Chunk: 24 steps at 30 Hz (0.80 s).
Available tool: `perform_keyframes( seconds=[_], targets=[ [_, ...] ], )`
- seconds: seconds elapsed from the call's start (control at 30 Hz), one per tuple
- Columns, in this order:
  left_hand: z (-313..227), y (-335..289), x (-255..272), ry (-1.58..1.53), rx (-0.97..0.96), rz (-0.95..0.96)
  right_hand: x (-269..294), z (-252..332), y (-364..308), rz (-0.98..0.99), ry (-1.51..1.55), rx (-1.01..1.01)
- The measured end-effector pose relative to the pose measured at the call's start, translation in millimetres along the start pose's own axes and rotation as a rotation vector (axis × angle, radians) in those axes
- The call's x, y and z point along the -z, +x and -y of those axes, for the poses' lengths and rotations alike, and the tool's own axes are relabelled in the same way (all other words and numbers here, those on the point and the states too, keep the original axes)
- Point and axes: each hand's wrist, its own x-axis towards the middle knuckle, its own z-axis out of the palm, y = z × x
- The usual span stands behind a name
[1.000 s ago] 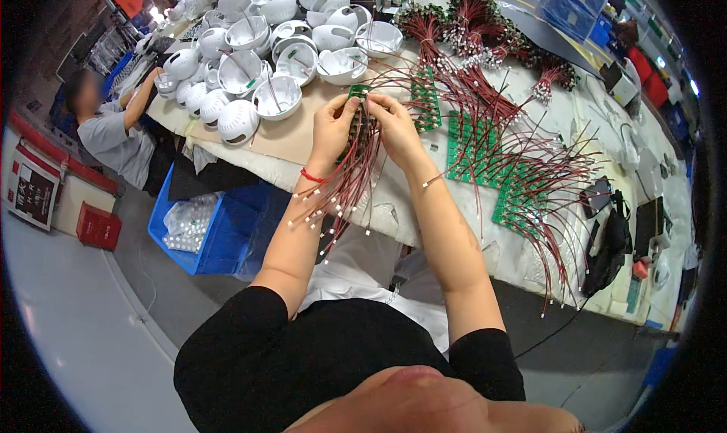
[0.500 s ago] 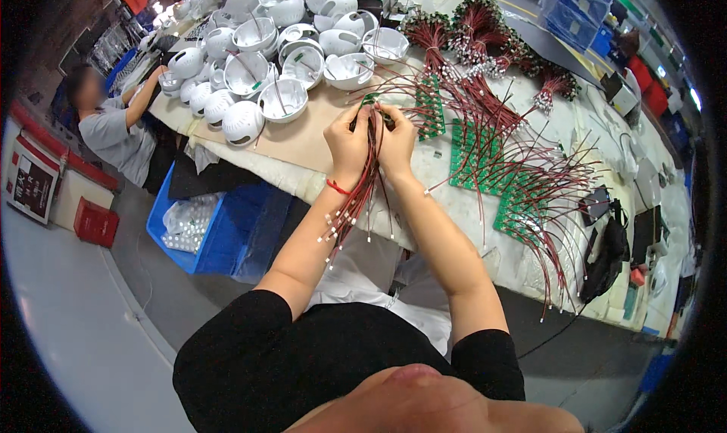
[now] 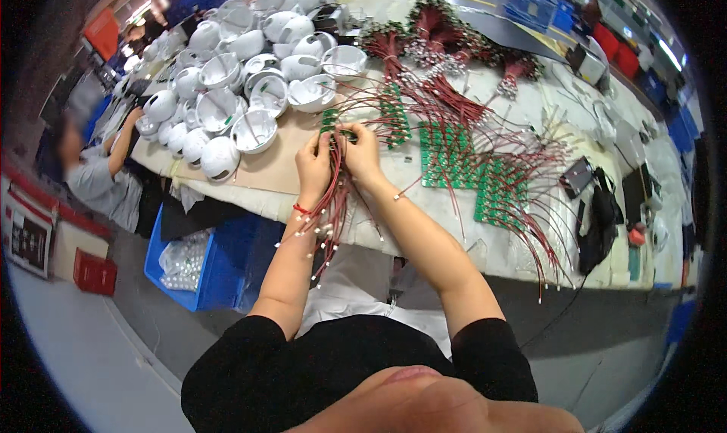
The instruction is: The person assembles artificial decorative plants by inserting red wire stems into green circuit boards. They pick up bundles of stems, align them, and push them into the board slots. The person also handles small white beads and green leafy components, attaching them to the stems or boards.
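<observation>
A bundle of thin dark-red wires (image 3: 335, 210) with small white plugs hangs down between my forearms. My left hand (image 3: 313, 166) is closed around its upper part, thumb uppermost. Right beside it, my right hand (image 3: 362, 157) has its fingers curled in at the top of the bundle; a small dark piece shows at its fingertips, too hidden to name. A small green circuit board (image 3: 329, 119) shows just beyond the fingertips. To the right lie a strip of green circuit boards (image 3: 394, 115) and larger panels of boards (image 3: 445, 154) with red wires attached.
White rounded plastic housings (image 3: 256, 130) crowd the left of the table. Tied bundles of wired boards (image 3: 435, 28) lie at the back. A black bag (image 3: 598, 225) is at the right. A blue bin (image 3: 219, 263) stands below the left edge. Another person (image 3: 102, 168) works at the far left.
The view has swung, so the table and its contents sit further left in the picture. My hands stay together at the top of the wire bundle, which hangs slightly more spread out.
</observation>
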Motion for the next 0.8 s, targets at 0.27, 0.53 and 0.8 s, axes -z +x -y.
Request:
perform_keyframes(
  seconds=[0.27,0.53,0.8],
  targets=[
    [6.1,-5.8,-9.4,-0.088,0.027,-0.053,-3.0,7.4,-1.3,0.019,0.159,-0.139],
    [23.8,-1.4,1.9,-0.345,0.135,0.149,3.2,9.6,-2.5,0.092,0.002,-0.029],
    [16.9,-5.9,-6.4,-0.284,0.182,0.057,-26.6,-5.1,-12.6,-0.152,-0.012,0.198]
  ],
)
